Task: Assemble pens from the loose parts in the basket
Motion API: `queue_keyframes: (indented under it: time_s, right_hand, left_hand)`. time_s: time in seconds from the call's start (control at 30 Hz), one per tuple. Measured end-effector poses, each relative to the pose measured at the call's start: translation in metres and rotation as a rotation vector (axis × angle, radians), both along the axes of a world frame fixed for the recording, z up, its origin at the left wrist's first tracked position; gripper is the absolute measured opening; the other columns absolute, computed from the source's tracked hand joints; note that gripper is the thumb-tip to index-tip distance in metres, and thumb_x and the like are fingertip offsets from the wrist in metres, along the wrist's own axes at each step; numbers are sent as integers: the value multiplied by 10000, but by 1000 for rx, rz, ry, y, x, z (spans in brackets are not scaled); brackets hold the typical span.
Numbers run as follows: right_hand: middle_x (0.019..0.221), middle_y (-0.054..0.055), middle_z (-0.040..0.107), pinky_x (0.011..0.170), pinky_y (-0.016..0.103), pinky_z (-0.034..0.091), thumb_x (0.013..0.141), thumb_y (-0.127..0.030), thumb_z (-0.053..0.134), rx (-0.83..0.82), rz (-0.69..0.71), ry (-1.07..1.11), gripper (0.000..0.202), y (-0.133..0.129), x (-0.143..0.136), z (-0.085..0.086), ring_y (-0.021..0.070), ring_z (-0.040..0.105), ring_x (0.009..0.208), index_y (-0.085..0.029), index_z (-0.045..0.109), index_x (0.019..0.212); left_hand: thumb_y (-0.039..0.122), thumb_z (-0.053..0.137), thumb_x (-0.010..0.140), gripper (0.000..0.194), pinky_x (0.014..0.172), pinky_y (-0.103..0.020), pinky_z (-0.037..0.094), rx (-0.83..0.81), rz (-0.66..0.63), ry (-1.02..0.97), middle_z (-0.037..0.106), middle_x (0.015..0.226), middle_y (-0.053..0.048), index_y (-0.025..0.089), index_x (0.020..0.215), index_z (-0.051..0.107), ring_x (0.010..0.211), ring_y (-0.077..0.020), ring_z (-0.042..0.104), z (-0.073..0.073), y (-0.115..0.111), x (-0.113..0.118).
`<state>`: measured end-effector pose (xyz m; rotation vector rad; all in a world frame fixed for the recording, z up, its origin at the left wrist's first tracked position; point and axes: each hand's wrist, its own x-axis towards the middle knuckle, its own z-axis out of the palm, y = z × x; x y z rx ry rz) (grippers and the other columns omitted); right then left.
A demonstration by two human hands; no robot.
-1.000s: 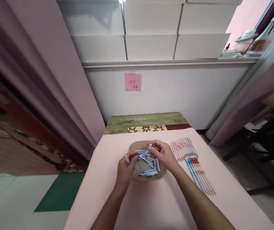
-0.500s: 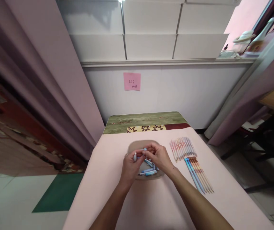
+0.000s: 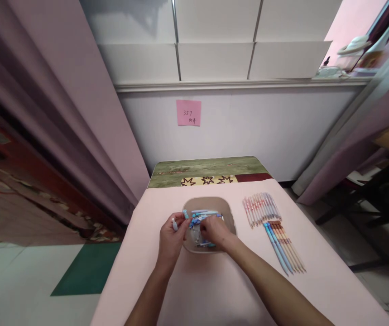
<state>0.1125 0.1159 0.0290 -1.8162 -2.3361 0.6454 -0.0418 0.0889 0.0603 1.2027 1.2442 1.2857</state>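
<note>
A beige plastic basin (image 3: 230, 222) stands on the pink-covered table, with several blue and white pen parts (image 3: 199, 221) lying loose in it. At its left rim, my left hand (image 3: 172, 235) is closed on a small light-blue pen part (image 3: 185, 214) and a pale grey pen barrel (image 3: 174, 224) that sticks up between the fingers. My right hand (image 3: 214, 232) reaches down inside the basin, fingers bent together among the parts. Whatever its fingertips pinch is hidden from view.
Right of the basin lies a row of pink and grey pens (image 3: 261, 209). Below it are blue pens (image 3: 277, 249) and cream pens with brown tops (image 3: 288, 249), side by side. A green wooden tabletop (image 3: 208, 166) shows beyond the pink cloth (image 3: 140, 271), by the wall.
My hands were together above the basin and have separated. My left moved left to the rim with its pen parts; my right went down into the basin. The view shifted slightly.
</note>
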Motion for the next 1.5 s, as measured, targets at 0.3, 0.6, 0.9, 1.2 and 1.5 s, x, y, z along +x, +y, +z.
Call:
queue_keyframes:
  time_s: [0.3,0.6,0.9,1.2,1.5]
  right_hand:
    - [929,165,741,724,285,509,786,-119,538,-17,27,-118,275,6,-22,-17,274,703,863,-128,737,975]
    - [924,192,728,778,316,505,823,-108,530,2,45,-116,233,-2,-21,-17,289,692,893,-98,725,950]
    - [886,187,715,705,322,493,838,-137,497,88,-118,67,216,-3,8,19,266,684,817,-85,653,978]
    - [580,-23,608,512,221,448,762,-379,656,-100,-136,1115,239,-9,49,69,115,555,504,-151,642,835]
    - [564,-28,613,519,194,378,809,-235,596,138,-32,699,125,-12,46,73,102,541,529,-177,688,747]
  left_hand:
    - [351,715,721,241,425,-188,350,-16,-14,-26,632,673,34,183,846,595,455,-66,442,-10,3,2]
    - [356,715,715,234,439,-183,356,-23,-38,-24,600,665,31,166,818,624,487,-70,452,-16,1,10]
    - [342,703,727,210,440,-178,368,5,-37,-9,574,660,33,160,785,615,485,-65,442,-21,2,13]
    - [340,687,744,190,457,-201,384,-1,-122,90,617,697,14,174,827,644,499,-87,455,-21,1,28]
    - [299,690,724,145,502,-206,382,21,-113,182,606,661,16,178,802,680,539,-103,459,-9,-6,31]
